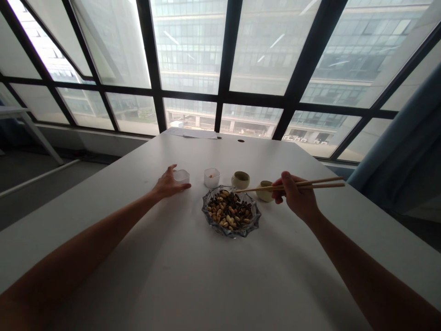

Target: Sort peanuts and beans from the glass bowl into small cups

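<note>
A glass bowl (231,212) with a jagged rim holds a mix of nuts and dark seeds. My right hand (296,195) is closed on a pair of wooden chopsticks (320,183), whose tips reach over the bowl's back rim. Behind the bowl, a small clear cup (212,178) has a little piece inside, and a round beige cup (240,179) stands to its right. Another beige cup (264,193) is partly hidden by my right hand. At the left, my left hand (169,184) has its fingers spread around a second clear cup (182,176), thumb at its near side.
The white table (206,276) extends toward large windows. Papers (193,134) lie at its far edge, near a dark round hole (241,140). A blue curtain (396,151) hangs at the right, and another white table (14,110) stands at the far left.
</note>
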`<action>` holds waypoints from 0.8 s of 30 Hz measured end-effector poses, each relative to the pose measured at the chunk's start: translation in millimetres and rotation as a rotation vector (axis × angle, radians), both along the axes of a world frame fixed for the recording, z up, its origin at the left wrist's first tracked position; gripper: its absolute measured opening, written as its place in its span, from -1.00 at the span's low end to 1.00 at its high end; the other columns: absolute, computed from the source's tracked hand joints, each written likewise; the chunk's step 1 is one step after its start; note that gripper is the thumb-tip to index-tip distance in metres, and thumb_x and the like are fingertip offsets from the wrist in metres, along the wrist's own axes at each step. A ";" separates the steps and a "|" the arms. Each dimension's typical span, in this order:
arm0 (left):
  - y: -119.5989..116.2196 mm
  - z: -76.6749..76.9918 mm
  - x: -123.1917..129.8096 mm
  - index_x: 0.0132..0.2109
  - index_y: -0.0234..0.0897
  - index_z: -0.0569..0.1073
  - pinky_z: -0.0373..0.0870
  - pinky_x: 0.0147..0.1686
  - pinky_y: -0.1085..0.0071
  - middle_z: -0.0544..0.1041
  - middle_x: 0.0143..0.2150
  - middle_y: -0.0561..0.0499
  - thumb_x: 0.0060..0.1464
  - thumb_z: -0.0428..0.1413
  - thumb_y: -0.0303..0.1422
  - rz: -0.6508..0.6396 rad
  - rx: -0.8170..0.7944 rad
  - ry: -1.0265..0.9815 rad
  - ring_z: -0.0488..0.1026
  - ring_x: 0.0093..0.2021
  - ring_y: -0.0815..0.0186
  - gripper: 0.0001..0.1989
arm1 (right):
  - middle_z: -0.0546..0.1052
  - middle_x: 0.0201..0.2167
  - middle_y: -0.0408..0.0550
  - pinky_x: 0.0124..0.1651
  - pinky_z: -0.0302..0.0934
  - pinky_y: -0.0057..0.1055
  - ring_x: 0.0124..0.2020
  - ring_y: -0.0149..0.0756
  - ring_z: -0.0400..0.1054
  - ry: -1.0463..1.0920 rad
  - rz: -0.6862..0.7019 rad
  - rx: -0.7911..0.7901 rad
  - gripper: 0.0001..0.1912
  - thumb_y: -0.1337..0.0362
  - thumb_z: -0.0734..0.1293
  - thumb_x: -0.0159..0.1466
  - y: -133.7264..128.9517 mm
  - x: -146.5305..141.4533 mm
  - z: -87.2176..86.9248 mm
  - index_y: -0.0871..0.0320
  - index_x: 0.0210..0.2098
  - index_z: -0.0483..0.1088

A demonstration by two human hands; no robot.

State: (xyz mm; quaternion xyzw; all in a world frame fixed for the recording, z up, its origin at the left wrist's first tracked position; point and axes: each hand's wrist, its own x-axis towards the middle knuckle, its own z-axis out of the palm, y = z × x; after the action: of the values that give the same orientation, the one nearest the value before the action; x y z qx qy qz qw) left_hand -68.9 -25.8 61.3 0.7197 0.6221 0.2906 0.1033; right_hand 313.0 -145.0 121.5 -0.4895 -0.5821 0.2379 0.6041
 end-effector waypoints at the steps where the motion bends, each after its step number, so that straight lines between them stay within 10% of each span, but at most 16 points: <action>1: 1.6 7.2 3.2 0.34 -0.29 0.11 0.33 0.20 -0.01 0.41 0.26 -0.32 -0.15 0.35 0.06 -0.018 0.040 0.044 0.41 0.23 -0.11 0.04 | 0.47 -0.73 -0.06 -0.75 0.20 -0.46 -0.77 -0.36 0.31 -0.001 -0.003 0.000 -0.39 -0.30 0.38 0.15 0.0 0.1 0.0 0.18 -0.53 0.48; 5: 10.3 30.6 42.7 0.33 -0.28 0.18 0.02 0.36 -0.11 0.34 0.34 -0.30 0.02 0.23 0.08 -0.207 0.254 0.218 0.28 0.33 -0.13 -0.13 | 0.46 -0.74 -0.07 -0.75 0.20 -0.48 -0.78 -0.38 0.30 -0.020 -0.012 0.008 -0.38 -0.30 0.36 0.18 0.0 1.4 -0.7 0.18 -0.53 0.47; 10: 26.9 33.8 93.0 0.36 -0.29 0.12 0.35 0.16 0.07 0.49 0.21 -0.27 0.05 0.25 -0.12 -0.376 0.024 0.218 0.46 0.18 -0.05 -0.17 | 0.47 -0.72 -0.10 -0.74 0.19 -0.50 -0.77 -0.40 0.30 -0.066 0.018 0.068 -0.41 -0.26 0.35 0.22 -3.3 2.2 -0.6 0.17 -0.51 0.47; 15: 31.2 26.9 88.7 0.33 -0.29 0.18 0.34 0.21 0.11 0.43 0.25 -0.25 -0.06 0.25 -0.41 -0.567 0.233 0.231 0.40 0.23 0.00 -0.20 | 0.47 -0.72 -0.09 -0.71 0.20 -0.46 -0.76 -0.40 0.29 0.005 -0.032 0.182 -0.42 -0.24 0.33 0.25 -7.8 -2.7 4.8 0.17 -0.53 0.46; 24: 53.6 43.7 93.8 0.35 -0.35 0.15 0.43 0.08 0.12 0.46 0.22 -0.37 -0.15 0.31 0.01 -0.367 -0.156 0.223 0.45 0.19 -0.10 0.01 | 0.45 -0.75 -0.09 -0.75 0.17 -0.39 -0.78 -0.32 0.30 0.282 -0.191 0.117 -0.45 -0.24 0.32 0.25 10.0 11.1 3.7 0.10 -0.55 0.39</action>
State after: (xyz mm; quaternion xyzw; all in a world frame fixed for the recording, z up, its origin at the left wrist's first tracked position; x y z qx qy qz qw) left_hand 24.9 27.8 105.0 0.8382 0.5090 0.1366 0.1402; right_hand 324.2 -135.1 125.2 -0.4684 -0.4553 0.2117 0.7270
